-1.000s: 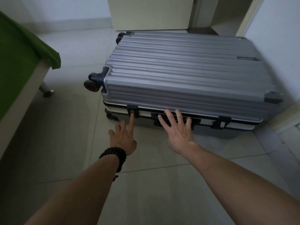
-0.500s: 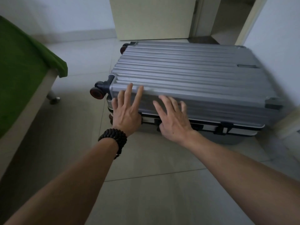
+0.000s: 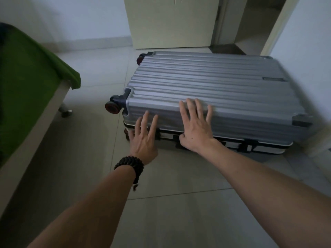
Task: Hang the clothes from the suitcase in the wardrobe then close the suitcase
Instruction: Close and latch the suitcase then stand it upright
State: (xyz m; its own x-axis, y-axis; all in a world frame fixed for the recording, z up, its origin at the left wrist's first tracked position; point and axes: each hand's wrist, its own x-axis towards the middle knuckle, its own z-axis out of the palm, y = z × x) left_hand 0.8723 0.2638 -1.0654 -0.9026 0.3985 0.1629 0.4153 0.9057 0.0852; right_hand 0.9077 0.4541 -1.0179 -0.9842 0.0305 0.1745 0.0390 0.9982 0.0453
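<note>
Head view looks down on both hands at the near edge of the suitcase (image 3: 215, 90), which lies flat and closed on the tiled floor (image 3: 170, 212). The left hand (image 3: 143, 138) is released, fingers straight and spread against the suitcase's near side wall close to its wheeled corner; its palm hides a latch there. The right hand (image 3: 196, 126) is likewise released, fingers flat over the suitcase's top front edge, covering the middle lock, so its shape is hard to make out. A dark beaded bracelet (image 3: 129, 167) wraps the left wrist. The suitcase shell is hard, silver-grey and ribbed lengthwise, with a black seam, a black clasp (image 3: 248, 144) toward its right end and a dark, red-rimmed wheel (image 3: 112, 107) at its left corner. Left of the suitcase stands a bed (image 3: 26, 90) with green cloth, partly cut off. Behind the suitcase rises a pale cabinet (image 3: 172, 22), top cropped.
</note>
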